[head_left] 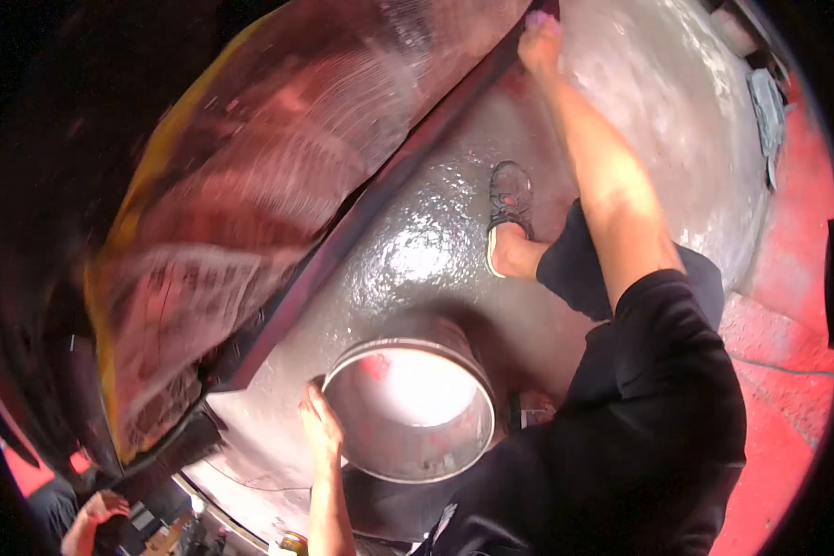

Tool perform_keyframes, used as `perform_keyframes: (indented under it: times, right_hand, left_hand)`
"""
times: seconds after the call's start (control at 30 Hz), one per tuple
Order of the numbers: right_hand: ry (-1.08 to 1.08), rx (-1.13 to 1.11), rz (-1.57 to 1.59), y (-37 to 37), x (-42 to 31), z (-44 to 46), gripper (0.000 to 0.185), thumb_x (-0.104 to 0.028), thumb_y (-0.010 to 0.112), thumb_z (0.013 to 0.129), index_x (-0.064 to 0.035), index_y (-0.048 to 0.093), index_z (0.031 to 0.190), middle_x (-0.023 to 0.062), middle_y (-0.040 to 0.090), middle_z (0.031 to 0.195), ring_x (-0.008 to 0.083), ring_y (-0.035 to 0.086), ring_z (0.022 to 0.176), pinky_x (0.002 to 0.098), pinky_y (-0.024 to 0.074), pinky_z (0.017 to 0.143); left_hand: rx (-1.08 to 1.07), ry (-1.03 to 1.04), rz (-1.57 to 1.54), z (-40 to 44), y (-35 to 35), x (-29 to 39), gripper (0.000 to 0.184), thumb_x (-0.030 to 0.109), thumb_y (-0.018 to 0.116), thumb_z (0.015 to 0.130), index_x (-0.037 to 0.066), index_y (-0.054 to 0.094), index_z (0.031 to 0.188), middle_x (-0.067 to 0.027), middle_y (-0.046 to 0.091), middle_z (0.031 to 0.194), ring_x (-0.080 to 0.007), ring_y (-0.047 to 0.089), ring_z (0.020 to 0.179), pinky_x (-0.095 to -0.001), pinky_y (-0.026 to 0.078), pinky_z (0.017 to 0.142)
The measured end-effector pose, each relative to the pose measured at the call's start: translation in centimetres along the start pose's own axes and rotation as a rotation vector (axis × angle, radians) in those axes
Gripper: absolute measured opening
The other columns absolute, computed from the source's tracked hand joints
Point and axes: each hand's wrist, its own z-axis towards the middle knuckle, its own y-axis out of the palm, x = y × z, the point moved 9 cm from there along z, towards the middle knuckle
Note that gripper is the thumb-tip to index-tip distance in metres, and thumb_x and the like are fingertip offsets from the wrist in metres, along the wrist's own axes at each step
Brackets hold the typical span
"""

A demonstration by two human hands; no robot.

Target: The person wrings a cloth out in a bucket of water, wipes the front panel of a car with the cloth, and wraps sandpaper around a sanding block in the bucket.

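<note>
A round metal bucket [484, 394] faces me with its open mouth. Its inside is bright and pale, and I cannot tell whether that is liquid or glare. At its left side is my left hand [321, 422], fingers closed against the rim. My right arm reaches far up to the top of the view. There my right hand [539, 44] is closed at the upper end of a long dark strip [380, 190]. A pinkish patch shows at its fingertips; whatever it holds is unclear. Left of the strip lies a reddish, streaked translucent sheet [278, 139] with a yellow edge.
Wet, shiny grey floor [445, 218] surrounds the bucket. My foot in a dark perforated clog [511, 196] stands on it. Another person's hand [107, 506] shows at lower left, near small bottles and boxes. Right lie a grey cloth [766, 116] and red flooring [783, 306] with a cable.
</note>
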Motion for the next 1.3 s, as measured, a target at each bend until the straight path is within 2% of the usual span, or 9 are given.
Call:
perform_keyframes:
  times: [0.27,0.43,0.5,0.63,0.8,1.0,1.07,1.27,1.3]
  right_hand:
    - [0.652,0.139,0.853,-0.7,-15.9,-23.5,0.042,-0.015,0.047,0.108,0.0004,0.04,0.147,0.0168,0.052,0.148,0.029,0.051,0.138,0.0399,0.0392,0.117]
    - [1.06,-0.508,1.227,4.8,-24.7,-37.5,0.024,-0.009,0.049,0.107,-0.0033,0.05,0.13,0.0165,0.064,0.123,0.0342,0.066,0.114,0.0504,0.0524,0.105]
    - [1.217,-0.909,1.347,-1.4,-30.6,-40.4,0.02,-0.01,0.048,0.107,-0.004,0.051,0.126,0.0177,0.066,0.117,0.0373,0.068,0.109,0.0547,0.0553,0.1]
    - [1.076,-1.501,1.481,-2.2,-33.5,-43.0,0.026,-0.015,0.042,0.109,0.003,0.054,0.124,0.0239,0.068,0.121,0.0382,0.067,0.116,0.0532,0.0527,0.106]
    - [0.737,-1.713,1.559,-14.3,-40.0,-38.6,0.03,-0.009,0.054,0.1,0.007,0.061,0.124,0.0215,0.071,0.115,0.0325,0.072,0.106,0.0456,0.0589,0.097]
    - [-0.006,-1.863,1.32,-23.6,-48.4,-44.0,0.045,-0.022,0.053,0.106,0.0022,0.055,0.144,0.0113,0.067,0.136,0.0193,0.061,0.126,0.0357,0.0418,0.114]
    - [-0.57,-1.601,0.988,-26.6,-49.9,-42.7,0.052,-0.029,0.054,0.106,0.001,0.053,0.148,0.0133,0.064,0.142,0.0239,0.061,0.128,0.0363,0.0422,0.113]
    - [-0.901,-1.202,0.394,-22.4,-41.8,-40.5,0.058,-0.038,0.06,0.102,-0.0026,0.053,0.148,0.0267,0.055,0.148,0.042,0.053,0.137,0.0467,0.0422,0.115]
    - [-0.911,-1.202,0.32,-22.0,-40.0,-41.5,0.06,-0.039,0.06,0.102,-0.0029,0.051,0.15,0.0267,0.055,0.147,0.0422,0.051,0.138,0.0484,0.0408,0.116]
  left_hand:
    - [0.11,0.13,0.047,0.3,0.3,-2.9,0.055,0.038,0.03,0.109,0.0,0.068,0.119,-0.0283,0.072,0.107,-0.0494,0.067,0.102,-0.0545,0.05,0.09]
    - [0.139,0.125,0.132,0.2,-0.3,-2.4,0.053,0.037,0.031,0.109,0.0,0.068,0.115,-0.0271,0.072,0.11,-0.0484,0.067,0.103,-0.0558,0.05,0.091]
    - [0.182,0.16,0.159,0.2,0.0,-3.1,0.052,0.038,0.033,0.109,0.0,0.067,0.112,-0.0262,0.072,0.112,-0.0474,0.067,0.103,-0.0558,0.05,0.092]
    - [0.252,0.122,0.179,-0.9,-1.3,-1.8,0.045,0.036,0.039,0.108,0.001,0.066,0.118,-0.0258,0.07,0.115,-0.045,0.066,0.108,-0.0535,0.052,0.094]
    - [0.527,0.357,-0.001,-2.9,-2.7,-0.8,0.047,0.033,0.055,0.105,0.003,0.057,0.14,-0.0243,0.059,0.136,-0.0399,0.056,0.128,-0.0462,0.048,0.106]
    - [0.638,0.489,-1.158,-5.1,-4.8,6.0,0.072,0.047,0.06,0.104,0.0,0.04,0.155,-0.0186,0.045,0.156,-0.0261,0.043,0.145,-0.0387,0.033,0.119]
    - [0.767,0.394,-1.279,-4.2,-5.1,2.9,0.049,0.03,0.063,0.105,-0.001,0.054,0.142,-0.0136,0.065,0.13,-0.0211,0.061,0.121,-0.0349,0.046,0.105]
    - [1.068,-0.123,-1.258,-1.8,-6.6,-8.6,0.028,0.013,0.062,0.101,0.0,0.062,0.126,-0.0123,0.071,0.113,-0.0196,0.067,0.099,-0.0357,0.053,0.089]
    - [1.096,-0.19,-1.199,0.7,-5.5,-11.6,0.039,0.018,0.06,0.102,-0.002,0.057,0.134,-0.0202,0.065,0.128,-0.0273,0.064,0.114,-0.04,0.05,0.098]
